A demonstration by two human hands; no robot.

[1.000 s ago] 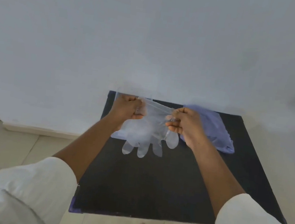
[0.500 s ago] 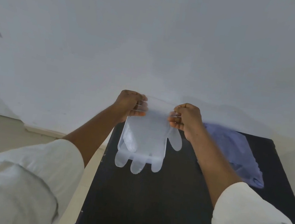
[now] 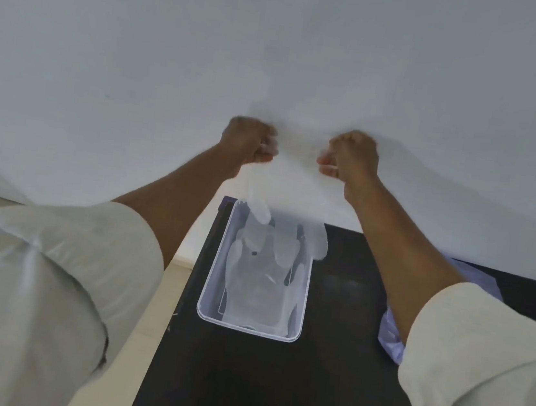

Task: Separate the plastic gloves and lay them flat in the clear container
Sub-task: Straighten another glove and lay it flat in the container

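Both hands are raised in front of the white wall. My left hand and my right hand each pinch one side of the cuff of a clear plastic glove, which hangs stretched between them with its fingers pointing down. Its fingertips dangle over the far end of the clear container. The container stands on the black table at its left edge. Another clear glove lies flat inside it.
A bluish bag of gloves lies on the table to the right, mostly hidden by my right forearm. The table's left edge drops to a beige tiled floor. The white wall stands directly behind the table.
Both hands rose with the glove and moved a little further apart. The view shifted, so the container and the glove inside it now show below the hanging glove.
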